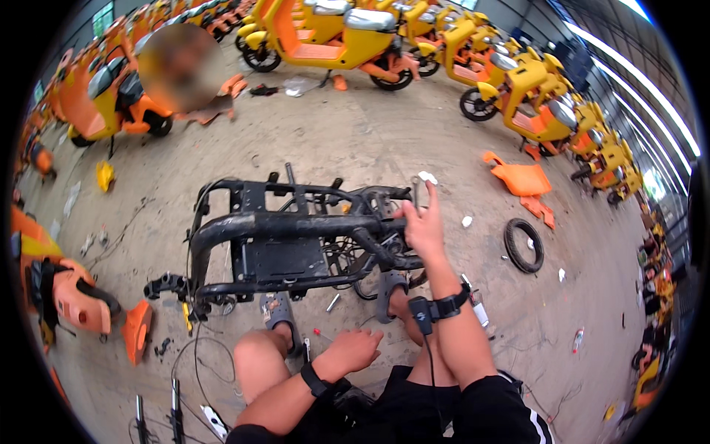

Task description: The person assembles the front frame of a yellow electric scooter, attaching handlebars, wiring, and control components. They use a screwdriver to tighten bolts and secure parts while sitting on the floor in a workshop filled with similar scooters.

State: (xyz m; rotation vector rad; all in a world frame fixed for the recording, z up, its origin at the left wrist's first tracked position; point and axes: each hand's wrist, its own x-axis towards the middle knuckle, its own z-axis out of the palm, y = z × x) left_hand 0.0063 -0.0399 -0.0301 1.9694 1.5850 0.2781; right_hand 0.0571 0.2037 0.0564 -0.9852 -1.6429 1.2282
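Observation:
A bare black scooter frame (pixel 288 226) lies on its side on the concrete floor in front of my knees. My right hand (pixel 423 226) reaches out to the frame's right end, fingers curled around the tubes and wires there. My left hand (pixel 355 349) hangs low between my knees, near the floor, fingers bent with nothing visible in them. It is close to a small screwdriver with a red handle (pixel 319 334). Both wrists wear black bands. My feet in grey sandals (pixel 281 311) rest against the frame's lower tube.
Rows of yellow and orange scooters (pixel 333 37) stand at the back and right. A loose tyre (pixel 523 246) and orange body panels (pixel 521 180) lie to the right. Orange scooter parts (pixel 74 296) sit at my left. Cables and bolts litter the floor. A person crouches at the far left.

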